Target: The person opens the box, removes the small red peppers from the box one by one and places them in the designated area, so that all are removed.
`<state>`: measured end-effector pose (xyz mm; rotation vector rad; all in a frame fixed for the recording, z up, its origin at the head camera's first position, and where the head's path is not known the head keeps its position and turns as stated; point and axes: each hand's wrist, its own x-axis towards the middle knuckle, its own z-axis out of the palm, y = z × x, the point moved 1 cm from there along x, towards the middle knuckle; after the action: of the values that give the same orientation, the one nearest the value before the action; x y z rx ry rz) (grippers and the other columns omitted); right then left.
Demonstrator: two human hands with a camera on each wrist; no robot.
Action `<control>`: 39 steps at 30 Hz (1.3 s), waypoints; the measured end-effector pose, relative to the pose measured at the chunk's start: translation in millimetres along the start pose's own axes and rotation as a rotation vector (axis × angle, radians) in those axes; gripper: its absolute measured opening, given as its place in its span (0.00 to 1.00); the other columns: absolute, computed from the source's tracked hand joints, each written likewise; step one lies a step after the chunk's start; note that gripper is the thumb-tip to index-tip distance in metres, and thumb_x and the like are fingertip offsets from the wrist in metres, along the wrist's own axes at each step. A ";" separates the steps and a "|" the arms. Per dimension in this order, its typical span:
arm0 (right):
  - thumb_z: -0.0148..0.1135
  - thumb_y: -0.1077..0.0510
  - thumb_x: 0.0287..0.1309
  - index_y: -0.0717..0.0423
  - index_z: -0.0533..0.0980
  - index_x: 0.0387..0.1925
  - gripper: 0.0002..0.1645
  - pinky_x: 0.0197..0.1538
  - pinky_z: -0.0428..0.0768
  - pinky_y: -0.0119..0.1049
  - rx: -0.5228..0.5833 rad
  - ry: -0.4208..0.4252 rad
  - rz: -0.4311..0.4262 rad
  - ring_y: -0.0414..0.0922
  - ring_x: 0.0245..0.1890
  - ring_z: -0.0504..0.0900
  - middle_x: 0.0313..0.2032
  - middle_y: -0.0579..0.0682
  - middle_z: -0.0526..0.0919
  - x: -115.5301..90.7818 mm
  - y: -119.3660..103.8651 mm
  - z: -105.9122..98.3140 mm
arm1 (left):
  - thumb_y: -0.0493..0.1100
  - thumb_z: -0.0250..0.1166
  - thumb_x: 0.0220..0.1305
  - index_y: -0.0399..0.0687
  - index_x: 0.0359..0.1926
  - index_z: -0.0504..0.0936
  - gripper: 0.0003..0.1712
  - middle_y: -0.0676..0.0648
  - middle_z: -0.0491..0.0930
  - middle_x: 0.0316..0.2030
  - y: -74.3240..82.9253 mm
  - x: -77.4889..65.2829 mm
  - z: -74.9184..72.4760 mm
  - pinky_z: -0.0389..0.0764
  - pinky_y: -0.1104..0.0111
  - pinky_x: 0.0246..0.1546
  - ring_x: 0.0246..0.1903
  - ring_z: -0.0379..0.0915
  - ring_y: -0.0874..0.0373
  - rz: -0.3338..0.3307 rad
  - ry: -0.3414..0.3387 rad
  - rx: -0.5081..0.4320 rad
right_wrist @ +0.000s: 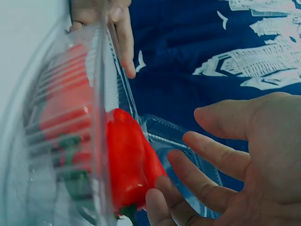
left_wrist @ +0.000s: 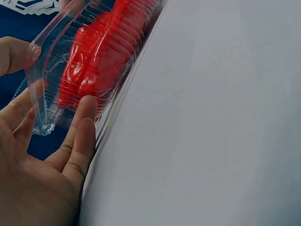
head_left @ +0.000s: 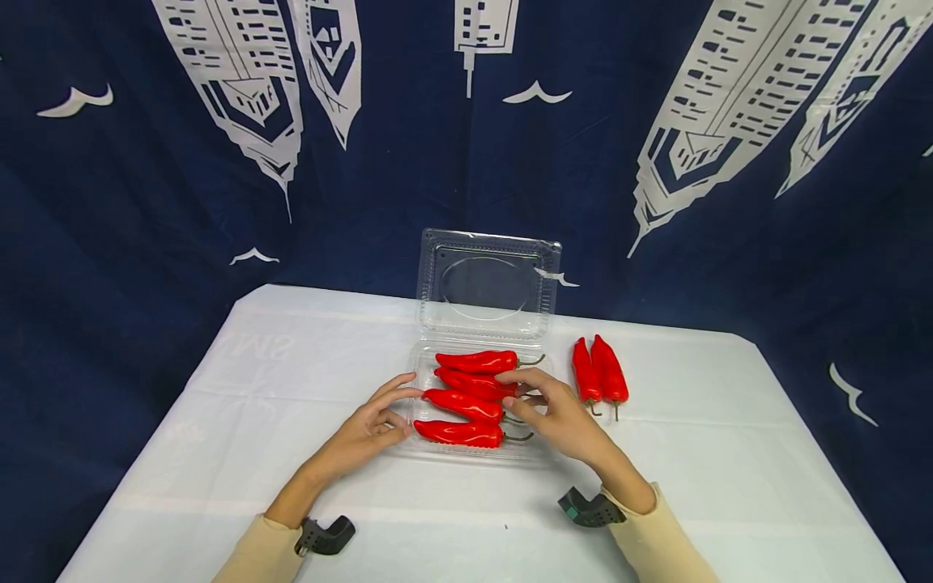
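Note:
A clear plastic clamshell box stands on the table with its lid raised at the back. Inside, several red chili peppers lie side by side, green stems to the right. At the box's left side is my left hand, fingers spread and touching the wall; the left wrist view shows its fingertips against the ridged plastic. My right hand hovers over the stem ends, fingers loosely bent. In the right wrist view its fingertips are beside a pepper; whether they touch is unclear.
Two more red chili peppers lie together on the white tablecloth, right of the box. Behind the table hangs a dark blue curtain with white building and bird prints. The raised lid stands close to it.

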<state>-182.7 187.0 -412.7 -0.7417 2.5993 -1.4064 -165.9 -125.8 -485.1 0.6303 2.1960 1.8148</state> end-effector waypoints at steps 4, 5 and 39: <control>0.64 0.62 0.64 0.59 0.77 0.58 0.21 0.53 0.83 0.38 0.011 -0.029 -0.024 0.51 0.48 0.82 0.55 0.55 0.81 -0.3 -0.2 7.0 | 0.35 0.64 0.67 0.46 0.70 0.69 0.31 0.49 0.49 0.78 -0.6 1.1 -0.2 0.82 0.72 0.43 0.45 0.80 0.46 0.004 0.002 0.003; 0.64 0.62 0.64 0.59 0.77 0.58 0.21 0.53 0.83 0.38 0.008 -0.035 -0.024 0.51 0.48 0.82 0.55 0.55 0.81 -0.3 -0.3 8.4 | 0.35 0.64 0.67 0.46 0.70 0.69 0.31 0.49 0.49 0.78 -0.8 1.3 -0.1 0.82 0.72 0.43 0.45 0.80 0.46 0.005 0.003 0.006; 0.66 0.57 0.63 0.54 0.79 0.56 0.20 0.54 0.82 0.44 -0.075 -0.118 -0.090 0.48 0.53 0.80 0.54 0.47 0.83 1.1 3.0 39.1 | 0.34 0.63 0.68 0.51 0.71 0.69 0.32 0.54 0.49 0.78 0.1 0.3 0.4 0.82 0.71 0.44 0.46 0.80 0.44 -0.008 -0.001 -0.008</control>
<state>-172.9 158.0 -437.3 -0.9333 2.5690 -1.2516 -166.0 -125.3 -485.0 0.6202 2.1866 1.8173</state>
